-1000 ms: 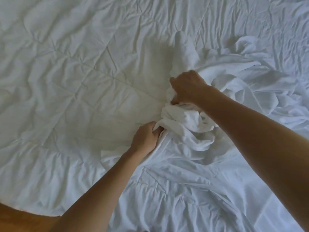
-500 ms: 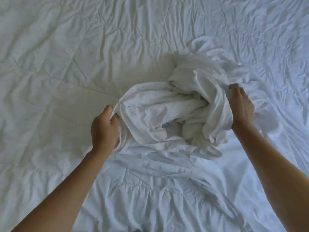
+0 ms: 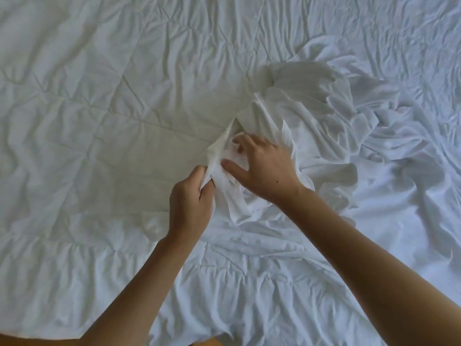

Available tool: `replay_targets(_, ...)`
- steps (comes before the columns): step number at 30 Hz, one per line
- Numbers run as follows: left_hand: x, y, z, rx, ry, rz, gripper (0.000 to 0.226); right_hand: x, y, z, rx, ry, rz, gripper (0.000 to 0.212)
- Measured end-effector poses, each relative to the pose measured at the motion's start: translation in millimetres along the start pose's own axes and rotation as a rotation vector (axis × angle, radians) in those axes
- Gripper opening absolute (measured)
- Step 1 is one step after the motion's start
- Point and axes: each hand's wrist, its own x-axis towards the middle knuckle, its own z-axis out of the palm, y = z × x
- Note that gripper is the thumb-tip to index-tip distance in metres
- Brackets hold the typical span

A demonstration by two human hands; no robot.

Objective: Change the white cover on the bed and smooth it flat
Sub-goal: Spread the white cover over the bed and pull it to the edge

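Head view, left hand (image 3: 190, 201) pinching bunched cover (image 3: 306, 113) edge, right hand (image 3: 264, 168) inside

Quilt (image 3: 104, 126) spread across the bed, bunched cover (image 3: 306, 113) on it right of centre, left hand (image 3: 190, 206) at the bunch's near-left edge, right hand (image 3: 264, 168) just right of it, on the bunch, floor (image 3: 15, 342) probably at the near-left corner
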Motion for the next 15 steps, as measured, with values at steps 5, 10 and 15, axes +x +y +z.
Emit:
replay_targets(5, -2.5, -3.5, -10.5, -0.015, -0.032, -0.013, 0.031, -4.3, -16.2, 9.5, 0.667, -0.245, 0.336, 0.048)
replay_targets(10, -6.9, -3.1, -25.0, 0.089, -0.070, 0.152, 0.027, -1.8, -30.7, 14.9, 0.976, -0.224, 0.544, 0.040)
replay_targets(15, -13.3, -9.5, -32.9, 0.157, -0.089, 0.223, 0.031, 17.3, -34.7, 23.5, 0.835, -0.191, 0.637, 0.043)
